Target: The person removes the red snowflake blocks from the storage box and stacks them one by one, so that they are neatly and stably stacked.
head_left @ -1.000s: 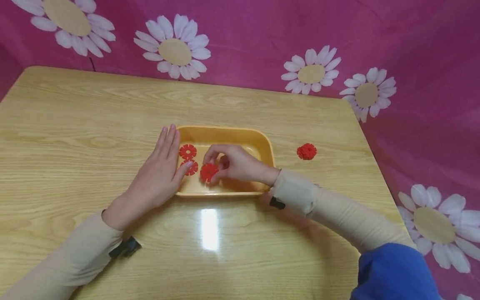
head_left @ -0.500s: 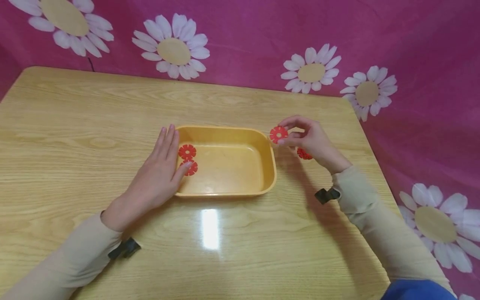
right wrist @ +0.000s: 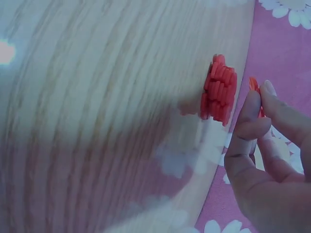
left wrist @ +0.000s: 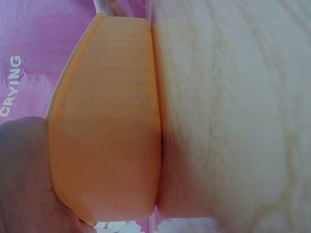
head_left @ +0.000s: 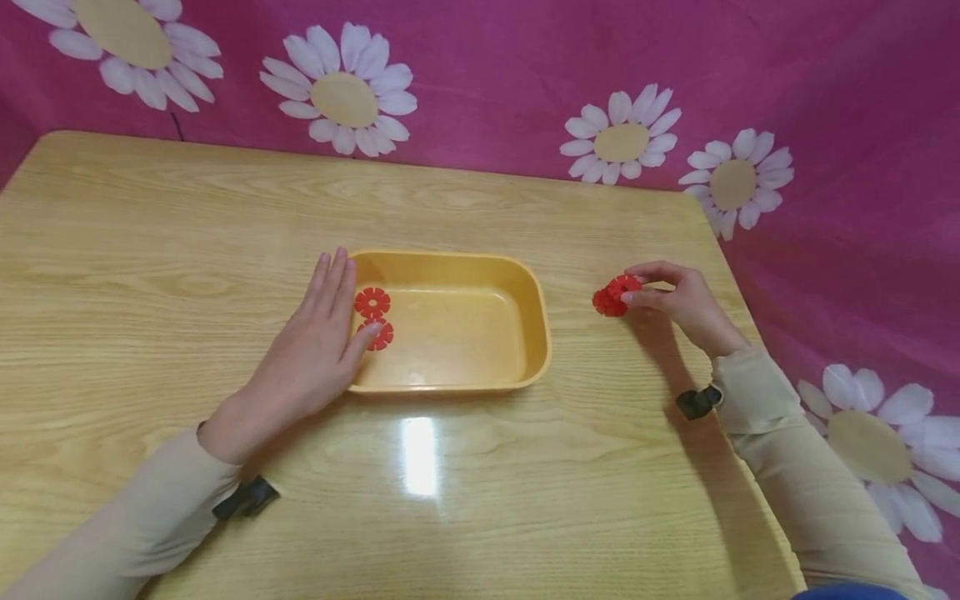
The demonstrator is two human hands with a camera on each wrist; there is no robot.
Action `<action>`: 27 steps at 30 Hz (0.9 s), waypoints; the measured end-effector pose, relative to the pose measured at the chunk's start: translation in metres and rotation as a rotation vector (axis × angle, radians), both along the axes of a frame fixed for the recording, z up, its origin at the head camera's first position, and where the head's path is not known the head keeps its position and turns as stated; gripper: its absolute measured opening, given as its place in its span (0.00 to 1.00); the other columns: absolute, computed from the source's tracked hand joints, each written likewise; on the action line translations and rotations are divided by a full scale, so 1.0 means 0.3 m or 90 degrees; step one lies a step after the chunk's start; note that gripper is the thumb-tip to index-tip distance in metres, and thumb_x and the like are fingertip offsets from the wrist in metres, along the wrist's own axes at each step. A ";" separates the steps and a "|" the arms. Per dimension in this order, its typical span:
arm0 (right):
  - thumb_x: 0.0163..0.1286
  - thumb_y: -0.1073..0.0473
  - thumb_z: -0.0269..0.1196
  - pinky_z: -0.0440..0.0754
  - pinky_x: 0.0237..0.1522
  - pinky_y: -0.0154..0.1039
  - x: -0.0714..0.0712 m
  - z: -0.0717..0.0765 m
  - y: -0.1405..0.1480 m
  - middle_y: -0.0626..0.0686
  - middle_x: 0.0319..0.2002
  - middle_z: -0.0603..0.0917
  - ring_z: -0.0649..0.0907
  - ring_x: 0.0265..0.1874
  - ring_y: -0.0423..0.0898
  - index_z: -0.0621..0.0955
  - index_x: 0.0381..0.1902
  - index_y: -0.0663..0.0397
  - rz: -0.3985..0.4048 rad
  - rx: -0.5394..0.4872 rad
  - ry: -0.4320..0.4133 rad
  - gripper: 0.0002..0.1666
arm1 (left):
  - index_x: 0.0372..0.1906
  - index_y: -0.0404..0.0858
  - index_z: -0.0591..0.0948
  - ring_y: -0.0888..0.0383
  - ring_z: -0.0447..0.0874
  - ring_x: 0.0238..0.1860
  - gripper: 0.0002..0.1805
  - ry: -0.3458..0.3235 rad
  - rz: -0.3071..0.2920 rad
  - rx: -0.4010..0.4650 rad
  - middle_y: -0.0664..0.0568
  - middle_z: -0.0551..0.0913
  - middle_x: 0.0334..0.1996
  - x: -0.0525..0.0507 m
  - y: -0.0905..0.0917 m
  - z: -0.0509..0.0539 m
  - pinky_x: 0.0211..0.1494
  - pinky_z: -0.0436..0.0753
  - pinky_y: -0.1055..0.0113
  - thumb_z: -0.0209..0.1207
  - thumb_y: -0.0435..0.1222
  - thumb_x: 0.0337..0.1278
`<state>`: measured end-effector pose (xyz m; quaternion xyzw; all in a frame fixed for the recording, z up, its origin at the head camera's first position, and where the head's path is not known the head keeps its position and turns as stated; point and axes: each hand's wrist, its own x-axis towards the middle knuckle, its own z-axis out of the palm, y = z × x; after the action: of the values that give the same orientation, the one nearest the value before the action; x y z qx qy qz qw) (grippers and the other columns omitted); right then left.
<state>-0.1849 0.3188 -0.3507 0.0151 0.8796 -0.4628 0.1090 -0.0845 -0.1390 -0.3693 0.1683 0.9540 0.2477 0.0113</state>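
Note:
A yellow rectangular tray (head_left: 472,329) stands on the table, with two red flower-shaped plastic discs at its left end, the back one (head_left: 372,302) fully visible. My left hand (head_left: 300,346) rests on the tray's left rim with straight fingers. Its thumb reaches inside and partly covers the nearer disc (head_left: 384,335). To the right of the tray, my right hand (head_left: 686,304) pinches a red disc (head_left: 628,286) between thumb and fingers. That disc is just above a small stack of red discs (right wrist: 221,92) on the table; in the right wrist view a gap shows between them.
The wood-grain table (head_left: 375,533) extends around the tray. A pink cloth (head_left: 487,75) with white daisies hangs behind it and along the right side. The stack sits near the table's right edge.
My right hand has lifted the red disc out of the tray and carried it right to the stack. The left hand has stayed on the rim.

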 end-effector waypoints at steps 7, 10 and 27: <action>0.64 0.56 0.70 0.79 0.38 0.28 -0.002 -0.015 0.019 0.54 0.50 0.77 0.80 0.37 0.35 0.74 0.63 0.63 0.000 0.045 -0.022 0.33 | 0.76 0.27 0.39 0.48 0.23 0.76 0.43 0.007 -0.004 -0.003 0.41 0.30 0.78 -0.003 0.004 -0.005 0.76 0.42 0.51 0.44 0.49 0.74; 0.66 0.55 0.68 0.78 0.38 0.29 0.001 -0.010 0.020 0.56 0.51 0.75 0.79 0.37 0.36 0.74 0.64 0.63 0.003 0.042 -0.012 0.33 | 0.76 0.28 0.38 0.49 0.23 0.76 0.44 0.003 -0.003 -0.005 0.42 0.29 0.78 -0.003 0.004 -0.003 0.76 0.42 0.51 0.45 0.49 0.74; 0.60 0.66 0.72 0.80 0.38 0.31 0.023 0.086 -0.463 0.63 0.44 0.83 0.82 0.37 0.45 0.83 0.50 0.65 0.191 -0.075 0.071 0.20 | 0.76 0.28 0.38 0.51 0.21 0.76 0.44 -0.002 -0.003 -0.006 0.42 0.29 0.78 -0.001 -0.002 0.005 0.76 0.41 0.51 0.46 0.48 0.74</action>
<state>-0.1781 0.1798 -0.3250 -0.1484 0.8481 -0.4921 0.1285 -0.0847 -0.1395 -0.3678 0.1703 0.9548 0.2432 0.0145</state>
